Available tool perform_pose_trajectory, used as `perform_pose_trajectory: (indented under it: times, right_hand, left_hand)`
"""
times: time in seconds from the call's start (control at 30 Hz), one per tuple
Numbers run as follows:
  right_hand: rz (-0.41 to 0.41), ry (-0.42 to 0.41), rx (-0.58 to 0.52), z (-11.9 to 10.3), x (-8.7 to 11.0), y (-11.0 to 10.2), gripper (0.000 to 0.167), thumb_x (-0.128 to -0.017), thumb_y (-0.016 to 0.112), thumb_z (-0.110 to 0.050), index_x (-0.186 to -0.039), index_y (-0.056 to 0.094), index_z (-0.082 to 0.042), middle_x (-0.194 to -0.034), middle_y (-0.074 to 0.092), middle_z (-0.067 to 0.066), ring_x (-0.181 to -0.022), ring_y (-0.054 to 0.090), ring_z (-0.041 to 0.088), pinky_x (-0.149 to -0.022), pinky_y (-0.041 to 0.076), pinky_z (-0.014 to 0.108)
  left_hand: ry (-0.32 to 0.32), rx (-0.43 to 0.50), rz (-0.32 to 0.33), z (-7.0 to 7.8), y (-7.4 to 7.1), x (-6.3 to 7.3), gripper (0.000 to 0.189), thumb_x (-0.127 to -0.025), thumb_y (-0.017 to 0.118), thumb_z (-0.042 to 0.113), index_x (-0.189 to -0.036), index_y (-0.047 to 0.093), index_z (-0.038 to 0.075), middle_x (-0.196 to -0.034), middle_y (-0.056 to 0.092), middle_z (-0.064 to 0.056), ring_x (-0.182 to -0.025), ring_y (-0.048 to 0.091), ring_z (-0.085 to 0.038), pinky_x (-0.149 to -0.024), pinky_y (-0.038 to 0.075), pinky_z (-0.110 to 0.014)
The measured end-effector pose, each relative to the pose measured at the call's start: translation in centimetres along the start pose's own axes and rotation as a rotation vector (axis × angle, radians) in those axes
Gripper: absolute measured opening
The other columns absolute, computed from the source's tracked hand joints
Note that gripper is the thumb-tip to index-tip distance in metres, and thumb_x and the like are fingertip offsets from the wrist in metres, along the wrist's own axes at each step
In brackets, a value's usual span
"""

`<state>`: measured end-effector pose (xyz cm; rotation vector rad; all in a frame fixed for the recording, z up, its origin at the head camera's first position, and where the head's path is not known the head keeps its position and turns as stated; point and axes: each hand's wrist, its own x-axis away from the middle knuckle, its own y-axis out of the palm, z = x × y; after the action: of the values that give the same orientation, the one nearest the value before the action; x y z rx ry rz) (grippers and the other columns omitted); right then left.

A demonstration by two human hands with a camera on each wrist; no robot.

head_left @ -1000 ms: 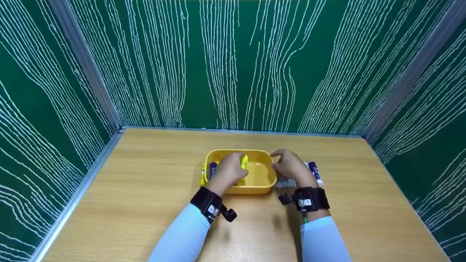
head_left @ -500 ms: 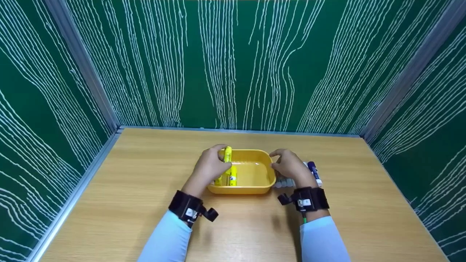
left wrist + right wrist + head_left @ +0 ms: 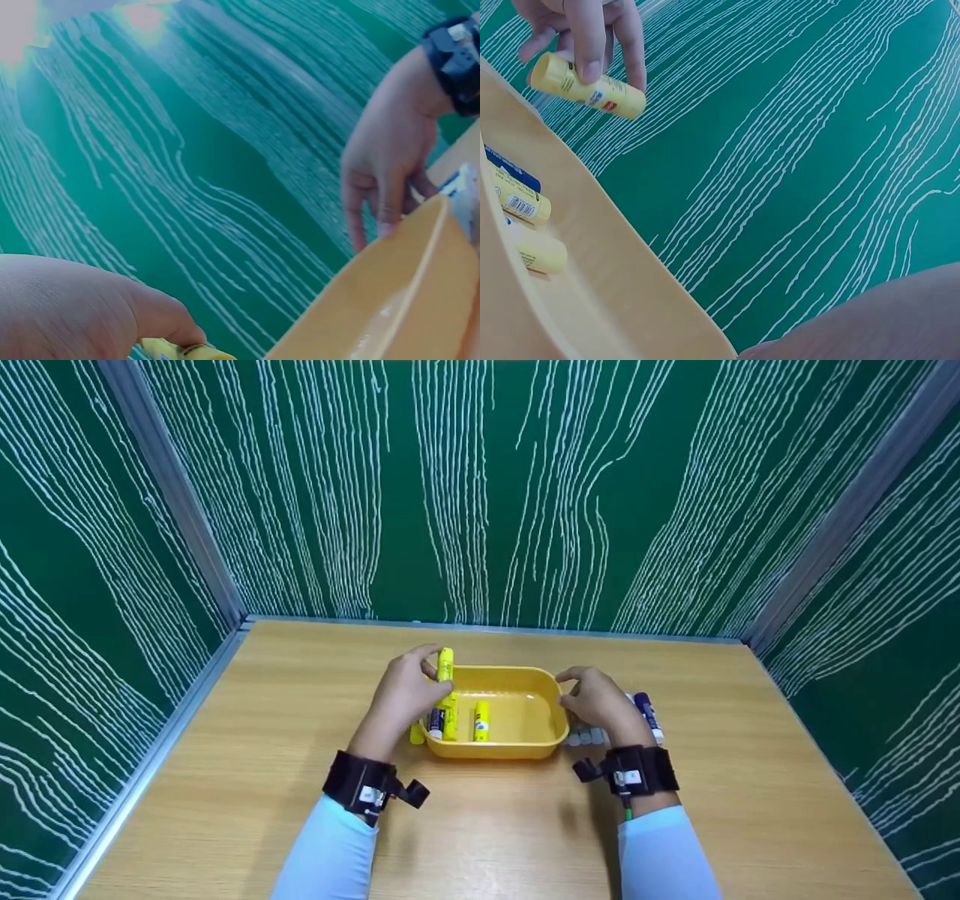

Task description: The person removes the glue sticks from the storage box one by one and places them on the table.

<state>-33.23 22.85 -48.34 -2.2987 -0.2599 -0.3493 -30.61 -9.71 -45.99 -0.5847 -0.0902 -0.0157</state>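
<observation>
My left hand (image 3: 406, 687) pinches a yellow glue stick (image 3: 445, 666) above the left end of a yellow plastic tray (image 3: 525, 750). In the right wrist view that glue stick (image 3: 589, 91) lies across my left thumb and fingers, above the tray's rim. Inside the tray are another yellow glue stick (image 3: 481, 721), a second yellow one (image 3: 450, 723) further left, and a dark blue stick with a white end (image 3: 436, 723) beside it. My right hand (image 3: 600, 706) holds the tray's right rim at the far corner with thumb and forefinger; the exact finger contact is partly hidden.
Outside the tray's left side lies a yellow stick (image 3: 416, 733), partly hidden. Right of the tray, several grey-white capped sticks (image 3: 586, 736) and a dark blue stick with a white end (image 3: 649, 717) lie partly under my right hand. Green walls (image 3: 510, 510) enclose the wooden table (image 3: 510, 840).
My left hand has moved left and up from inside the tray, carrying the yellow glue stick. The sticks in the tray's left part are uncovered. My right hand has stayed at the rim.
</observation>
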Motion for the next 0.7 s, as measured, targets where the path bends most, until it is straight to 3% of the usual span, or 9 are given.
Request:
perform_pose_trajectory:
  times: [0.17,0.4,0.5,0.6,0.7]
  right_hand:
    - [0.004,-0.005,0.011,0.0,-0.1,0.0,0.049,-0.113,0.069,-0.011,-0.161,0.060,-0.011,-0.114,0.074,0.018,-0.092,0.073,0.028,-0.084,0.067,0.038]
    - [0.016,-0.020,0.031,-0.1,-0.2,0.1,0.049,-0.113,0.069,-0.010,-0.161,0.060,-0.008,-0.110,0.073,0.017,-0.085,0.073,0.026,-0.084,0.068,0.044]
    - [0.018,-0.023,0.038,-0.1,-0.2,0.1,0.049,-0.113,0.069,-0.011,-0.161,0.060,-0.008,-0.109,0.074,0.017,-0.084,0.073,0.025,-0.083,0.068,0.044]
    - [0.016,-0.017,0.035,-0.1,-0.3,0.1,0.049,-0.113,0.068,-0.011,-0.162,0.060,-0.008,-0.109,0.074,0.017,-0.084,0.073,0.025,-0.082,0.068,0.042]
    - [0.012,-0.009,0.029,-0.1,-0.2,0.1,0.049,-0.114,0.068,-0.011,-0.162,0.060,-0.009,-0.110,0.074,0.017,-0.085,0.073,0.026,-0.081,0.067,0.040]
  left_hand:
    - [-0.024,0.009,-0.016,0.0,-1.4,0.2,0.074,-0.101,0.084,0.015,-0.169,0.055,0.023,-0.123,0.068,-0.008,-0.109,0.069,-0.027,-0.092,0.067,-0.034]
    - [-0.012,-0.060,0.010,-0.6,-3.1,0.2,0.077,-0.100,0.082,0.012,-0.171,0.052,0.019,-0.113,0.069,-0.009,-0.097,0.069,-0.024,-0.079,0.061,-0.031]
    - [-0.040,-0.075,0.009,-1.1,-3.7,0.0,0.077,-0.101,0.080,0.013,-0.172,0.049,0.018,-0.112,0.069,-0.011,-0.095,0.068,-0.023,-0.077,0.060,-0.030]
    - [-0.083,-0.091,0.001,-1.8,-4.0,-0.3,0.079,-0.102,0.080,0.015,-0.173,0.047,0.018,-0.125,0.070,-0.014,-0.102,0.070,-0.026,-0.082,0.064,-0.033]
    - [-0.127,-0.105,-0.014,-2.5,-4.2,-0.6,0.079,-0.104,0.081,0.018,-0.174,0.045,0.019,-0.151,0.066,-0.016,-0.118,0.069,-0.029,-0.097,0.067,-0.038]
